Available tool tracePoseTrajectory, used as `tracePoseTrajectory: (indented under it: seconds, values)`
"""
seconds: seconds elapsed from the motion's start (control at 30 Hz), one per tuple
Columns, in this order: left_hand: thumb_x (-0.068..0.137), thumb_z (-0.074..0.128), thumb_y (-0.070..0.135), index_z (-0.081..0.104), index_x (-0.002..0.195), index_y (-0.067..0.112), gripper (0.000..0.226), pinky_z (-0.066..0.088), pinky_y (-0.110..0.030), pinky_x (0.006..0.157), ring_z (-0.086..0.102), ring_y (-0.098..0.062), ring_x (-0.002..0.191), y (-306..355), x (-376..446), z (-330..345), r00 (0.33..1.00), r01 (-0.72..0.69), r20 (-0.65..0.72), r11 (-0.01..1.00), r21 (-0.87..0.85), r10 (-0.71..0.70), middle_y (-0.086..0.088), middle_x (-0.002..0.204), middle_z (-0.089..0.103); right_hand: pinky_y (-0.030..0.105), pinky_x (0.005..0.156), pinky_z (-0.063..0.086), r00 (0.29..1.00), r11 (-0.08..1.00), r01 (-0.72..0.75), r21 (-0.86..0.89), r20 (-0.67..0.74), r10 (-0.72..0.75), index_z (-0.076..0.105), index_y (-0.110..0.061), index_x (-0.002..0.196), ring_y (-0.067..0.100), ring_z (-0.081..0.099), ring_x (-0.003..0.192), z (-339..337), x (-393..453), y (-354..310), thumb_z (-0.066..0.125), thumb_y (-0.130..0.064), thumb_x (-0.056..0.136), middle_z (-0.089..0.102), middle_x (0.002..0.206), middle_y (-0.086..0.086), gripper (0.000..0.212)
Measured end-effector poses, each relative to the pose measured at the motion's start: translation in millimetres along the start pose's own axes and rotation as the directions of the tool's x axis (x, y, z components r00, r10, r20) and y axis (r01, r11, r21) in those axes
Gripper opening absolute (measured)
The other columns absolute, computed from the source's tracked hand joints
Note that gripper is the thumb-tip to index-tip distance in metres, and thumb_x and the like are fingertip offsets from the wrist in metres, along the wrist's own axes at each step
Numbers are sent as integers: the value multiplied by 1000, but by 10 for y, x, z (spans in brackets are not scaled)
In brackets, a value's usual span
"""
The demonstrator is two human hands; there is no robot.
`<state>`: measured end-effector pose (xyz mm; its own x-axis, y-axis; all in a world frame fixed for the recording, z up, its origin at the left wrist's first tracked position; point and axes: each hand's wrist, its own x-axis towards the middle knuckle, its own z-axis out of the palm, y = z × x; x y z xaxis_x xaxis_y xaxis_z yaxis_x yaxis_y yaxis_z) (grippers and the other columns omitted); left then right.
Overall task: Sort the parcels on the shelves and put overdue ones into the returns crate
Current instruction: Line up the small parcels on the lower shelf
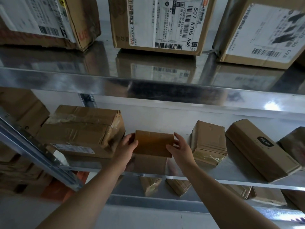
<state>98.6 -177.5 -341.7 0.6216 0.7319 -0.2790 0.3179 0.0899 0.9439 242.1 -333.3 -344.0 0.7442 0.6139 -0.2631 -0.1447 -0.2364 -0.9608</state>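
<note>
Hands met on one small brown parcel: I saw my left hand and right hand gripping its ends, fingers curled round the edges. It sat on the middle shelf, between a large taped box on the left and a smaller carton on the right.

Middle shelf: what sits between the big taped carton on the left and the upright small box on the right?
In the head view, one small brown parcel, gripped at its ends by the left hand and right hand; bare shelf flanks it.

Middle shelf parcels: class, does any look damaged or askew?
Yes. The large brown cardboard box wrapped in wrinkled clear tape, left of the small plain brown box held between both hands, looks dented and crumpled. The long brown box with a black label lies angled.
</note>
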Motion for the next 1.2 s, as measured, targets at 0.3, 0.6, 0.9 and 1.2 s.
tracePoseTrajectory:
  seconds: [0.3, 0.6, 0.9, 1.2]
  values:
    - [95, 58, 7, 47, 127, 23, 37, 49, -16, 83, 56, -7, 114, -14, -66, 51, 995, -77, 51, 991, -109, 83, 8, 122, 60, 22, 97, 50, 973, 948, 218, -233, -19, -229, 52, -31, 122, 19, 53, 123, -28, -45, 70, 63, 10, 88, 49, 133, -3, 54]
    - [90, 63, 1, 49, 118, 23, 39, 48, -39, 104, 60, -11, 117, -325, -131, 73, 994, 24, 111, 994, -103, -12, -1, 123, 65, 28, 102, 51, 982, 936, 178, -303, -13, -191, 51, -39, 108, 17, 54, 118, -18, -178, 300, 68, 6, 85, 43, 130, -5, 53]
    - [102, 44, 19, 52, 127, 25, 27, 38, -43, 111, 47, -16, 124, -199, -5, 17, 1000, 18, -16, 993, -116, -20, 7, 125, 52, 44, 104, 50, 994, 992, 42, -117, -98, -53, 48, -26, 136, 22, 51, 132, -81, -159, 247, 65, -25, 95, 50, 143, -2, 44]
    - [99, 53, 34, 47, 143, 27, 44, 41, -44, 111, 51, -18, 128, -254, 32, 82, 999, 28, 35, 1000, -3, -28, 2, 139, 54, 10, 66, 53, 996, 993, -57, -108, -71, 49, 65, -18, 127, 9, 69, 98, -26, -77, 123, 48, -9, 100, 72, 116, 2, 32]
